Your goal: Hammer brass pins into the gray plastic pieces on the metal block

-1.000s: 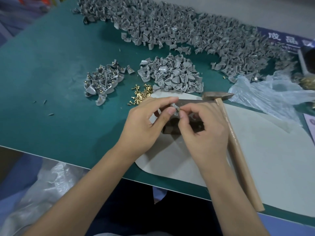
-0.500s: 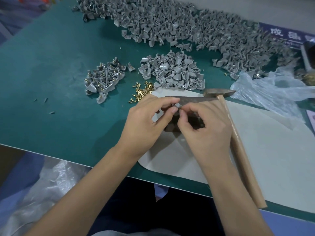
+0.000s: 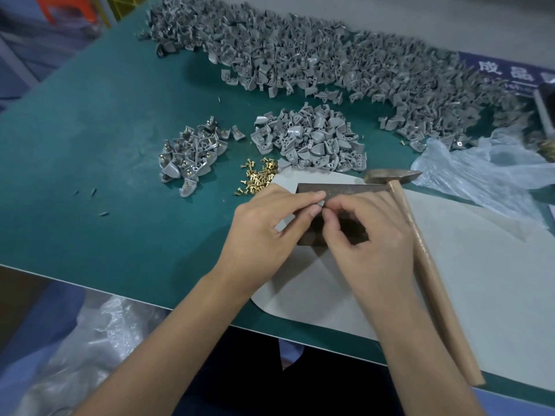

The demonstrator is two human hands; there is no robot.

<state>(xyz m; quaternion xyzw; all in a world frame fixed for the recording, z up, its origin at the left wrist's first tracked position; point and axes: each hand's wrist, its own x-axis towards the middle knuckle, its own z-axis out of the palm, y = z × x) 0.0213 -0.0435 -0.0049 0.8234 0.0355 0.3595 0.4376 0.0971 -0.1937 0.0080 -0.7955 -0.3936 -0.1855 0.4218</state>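
My left hand pinches a small gray plastic piece between thumb and forefinger over the dark metal block. My right hand has its fingers curled against the same piece from the right; what its fingertips pinch is hidden, perhaps a brass pin. Loose brass pins lie in a small heap left of the block. A hammer with a wooden handle rests on the table, just right of my right hand.
A pale mat lies under the block on the green table. Three heaps of gray pieces sit behind: a small one, a middle one and a large spread. A clear plastic bag lies at right.
Both hands stay together over the block, fingers shifting slightly on the small piece. The hammer and heaps have not moved on the table.
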